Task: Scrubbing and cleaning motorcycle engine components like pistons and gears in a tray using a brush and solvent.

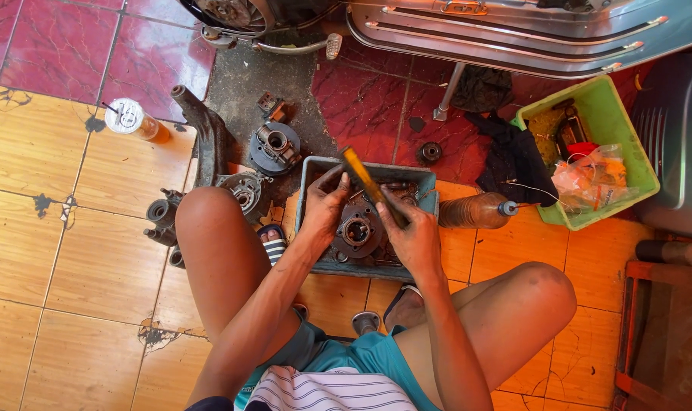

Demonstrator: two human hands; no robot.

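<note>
A dark, greasy round engine part (357,230) with a centre bore lies in a grey-blue rectangular tray (309,179) on the floor between my knees. My left hand (324,204) grips the part's left edge. My right hand (414,236) is closed around the dark handle of a yellow-bladed tool (361,173), which slants up and to the left over the tray. The tool's lower end is hidden in my fist.
Several grimy engine pieces (273,147) lie left of the tray. A cup with a lid and straw (133,119) stands on the tiles. A brown bottle (475,211) lies right of the tray, beside a green basket (627,144) of bags and parts. A scooter body (513,30) spans the top.
</note>
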